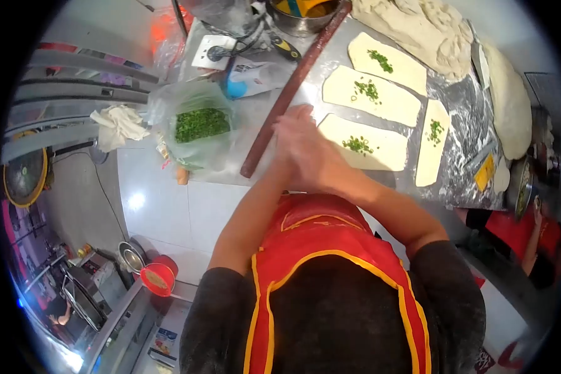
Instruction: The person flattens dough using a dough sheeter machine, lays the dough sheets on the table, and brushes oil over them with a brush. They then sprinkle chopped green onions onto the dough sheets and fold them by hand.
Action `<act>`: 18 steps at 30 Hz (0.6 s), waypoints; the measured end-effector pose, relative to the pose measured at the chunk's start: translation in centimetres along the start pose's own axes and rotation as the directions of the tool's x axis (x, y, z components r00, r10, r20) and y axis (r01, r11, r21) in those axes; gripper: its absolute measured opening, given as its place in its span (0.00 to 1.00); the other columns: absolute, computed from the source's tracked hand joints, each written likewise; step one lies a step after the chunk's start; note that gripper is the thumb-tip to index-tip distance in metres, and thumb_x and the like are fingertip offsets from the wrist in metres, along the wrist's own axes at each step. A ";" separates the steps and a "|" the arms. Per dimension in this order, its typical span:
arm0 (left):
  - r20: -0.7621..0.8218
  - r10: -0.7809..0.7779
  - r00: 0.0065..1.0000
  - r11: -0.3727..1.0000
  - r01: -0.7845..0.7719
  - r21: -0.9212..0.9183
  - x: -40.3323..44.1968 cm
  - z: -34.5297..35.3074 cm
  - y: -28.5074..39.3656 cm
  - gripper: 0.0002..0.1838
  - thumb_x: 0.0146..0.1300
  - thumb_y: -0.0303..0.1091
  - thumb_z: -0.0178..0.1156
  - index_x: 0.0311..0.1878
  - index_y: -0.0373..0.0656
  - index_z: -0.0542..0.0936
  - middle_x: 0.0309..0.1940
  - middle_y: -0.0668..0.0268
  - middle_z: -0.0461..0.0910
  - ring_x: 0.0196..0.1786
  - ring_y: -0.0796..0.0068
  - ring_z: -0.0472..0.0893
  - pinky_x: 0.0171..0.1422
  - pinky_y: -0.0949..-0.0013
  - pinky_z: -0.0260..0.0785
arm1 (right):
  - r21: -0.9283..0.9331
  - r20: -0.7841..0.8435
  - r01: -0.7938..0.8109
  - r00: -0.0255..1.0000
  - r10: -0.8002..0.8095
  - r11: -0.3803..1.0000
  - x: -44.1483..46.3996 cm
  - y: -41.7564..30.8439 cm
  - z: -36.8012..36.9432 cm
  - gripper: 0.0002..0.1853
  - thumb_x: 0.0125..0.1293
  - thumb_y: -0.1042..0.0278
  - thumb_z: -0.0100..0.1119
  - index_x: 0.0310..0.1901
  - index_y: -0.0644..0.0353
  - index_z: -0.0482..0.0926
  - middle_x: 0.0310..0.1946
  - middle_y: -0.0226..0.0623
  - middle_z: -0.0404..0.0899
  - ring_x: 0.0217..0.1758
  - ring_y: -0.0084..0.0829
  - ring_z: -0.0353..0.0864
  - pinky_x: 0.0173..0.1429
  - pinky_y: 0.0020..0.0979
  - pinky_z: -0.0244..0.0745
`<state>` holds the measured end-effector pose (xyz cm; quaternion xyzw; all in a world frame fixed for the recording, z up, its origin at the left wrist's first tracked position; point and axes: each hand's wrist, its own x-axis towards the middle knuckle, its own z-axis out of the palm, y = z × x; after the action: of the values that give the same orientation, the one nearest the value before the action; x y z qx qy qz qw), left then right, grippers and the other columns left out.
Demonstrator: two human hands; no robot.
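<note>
My left hand (pixel 286 140) and my right hand (pixel 318 157) are pressed against each other at the front edge of the metal table, just right of a long reddish-brown rolling pin (pixel 291 90). Both are smeared by motion, and their fingers overlap, so I cannot make out anything between them. Close to my right hand lies a flat dough sheet (pixel 386 149) with chopped green onion on it. Beyond it are a middle dough sheet (pixel 393 103), a far dough sheet (pixel 402 65) and a narrow dough strip (pixel 431 159), each with a small heap of chopped green onion.
Left of the rolling pin sits a plastic bag of chopped green onion (pixel 201 124). A power strip (pixel 213 51) and a metal bowl (pixel 302 23) stand farther back. Large dough masses (pixel 417 28) lie at the back right, near a yellow-handled scraper (pixel 484 173). Another person (pixel 523 234) is at right.
</note>
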<state>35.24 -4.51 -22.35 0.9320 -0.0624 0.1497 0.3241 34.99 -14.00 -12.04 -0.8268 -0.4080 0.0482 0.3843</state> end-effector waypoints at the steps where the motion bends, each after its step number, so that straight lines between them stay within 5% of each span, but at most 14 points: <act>1: -0.052 0.043 0.998 0.982 -0.051 -0.182 -0.2 0.2 -1.0 0.18 0.57 0.28 0.52 0.52 0.38 0.71 0.51 0.54 0.71 0.56 0.53 0.69 0.61 0.58 0.61 | -0.071 -0.033 -0.143 0.989 0.141 0.987 -2.7 1.0 -1.0 0.27 0.58 0.73 0.46 0.62 0.65 0.62 0.60 0.51 0.65 0.65 0.48 0.61 0.69 0.41 0.52; 3: -0.004 0.037 0.999 0.984 -0.037 -0.172 -0.1 -1.3 0.4 0.17 0.57 0.27 0.51 0.51 0.37 0.72 0.50 0.54 0.72 0.56 0.53 0.69 0.61 0.58 0.61 | -0.109 -0.161 -0.330 0.937 0.311 0.937 -6.8 1.7 -3.7 0.29 0.60 0.67 0.49 0.63 0.68 0.60 0.63 0.54 0.60 0.65 0.51 0.59 0.70 0.44 0.50; 6: 0.117 0.100 0.988 0.982 -0.079 -0.172 -0.7 -2.2 2.2 0.17 0.57 0.27 0.49 0.51 0.37 0.73 0.53 0.54 0.72 0.58 0.54 0.69 0.65 0.58 0.58 | -0.348 -0.279 -0.392 0.911 0.305 0.851 -12.8 4.5 -2.2 0.31 0.58 0.65 0.54 0.62 0.70 0.60 0.63 0.56 0.58 0.66 0.52 0.58 0.69 0.48 0.50; 11: 0.265 0.264 0.927 0.959 -0.222 -0.178 -1.1 -2.3 4.8 0.20 0.59 0.31 0.48 0.54 0.35 0.72 0.55 0.51 0.70 0.62 0.54 0.66 0.68 0.56 0.55 | -0.256 -0.197 -0.454 0.889 0.414 0.854 -11.2 2.3 0.9 0.35 0.54 0.64 0.60 0.62 0.65 0.58 0.62 0.57 0.57 0.68 0.54 0.54 0.66 0.59 0.45; 14: 0.408 0.379 0.830 0.925 -0.354 -0.139 -0.6 -3.3 6.2 0.22 0.60 0.35 0.50 0.56 0.38 0.71 0.58 0.53 0.68 0.65 0.56 0.64 0.69 0.55 0.52 | -0.373 -0.143 -0.421 0.907 0.397 0.827 -11.5 2.3 2.7 0.33 0.53 0.64 0.61 0.60 0.64 0.61 0.62 0.56 0.58 0.67 0.52 0.56 0.66 0.59 0.46; 18: 0.489 0.300 0.819 0.954 -0.271 -0.131 -2.9 -2.4 4.9 0.26 0.59 0.41 0.53 0.60 0.44 0.68 0.63 0.60 0.65 0.68 0.59 0.59 0.72 0.55 0.47 | -0.405 -0.100 -0.427 0.900 0.425 0.808 -13.4 1.7 -0.2 0.31 0.55 0.60 0.60 0.60 0.58 0.65 0.63 0.48 0.60 0.67 0.48 0.57 0.65 0.59 0.46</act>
<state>30.86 -6.79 -18.64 0.9091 -0.2880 -0.0537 0.2961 27.33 -24.27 -16.20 -0.9598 -0.2122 0.0430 0.1788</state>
